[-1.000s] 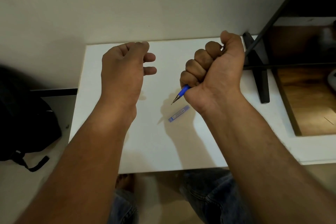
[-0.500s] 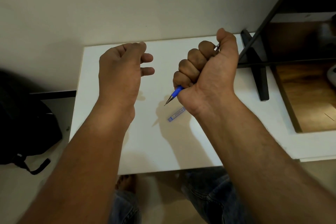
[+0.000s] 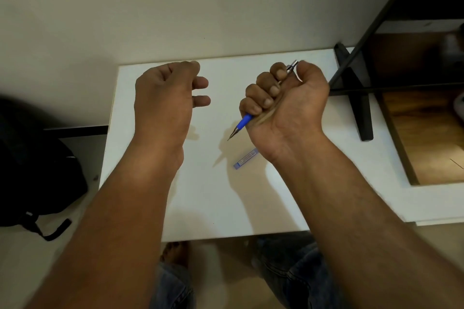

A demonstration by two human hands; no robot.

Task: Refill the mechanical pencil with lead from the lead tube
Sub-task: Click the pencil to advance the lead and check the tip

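My right hand (image 3: 286, 103) is a fist around a mechanical pencil (image 3: 242, 124). Its blue grip and metal tip point down and left, and its silver cap end sticks out by my thumb. The small blue lead tube (image 3: 245, 159) lies flat on the white table (image 3: 216, 195), just below that hand and partly behind my wrist. My left hand (image 3: 165, 98) hovers over the table's left part with fingers loosely curled and apart, holding nothing that I can see.
A black monitor stand (image 3: 361, 108) rises at the table's right, with a wooden surface (image 3: 426, 138) beyond it. A black backpack (image 3: 35, 175) sits on the floor at the left. My knees in jeans (image 3: 288, 271) are under the table's near edge.
My right thumb has lifted off the pencil's cap end, so the silver end now shows. Both hands stay in about the same place; the lead tube has not moved.
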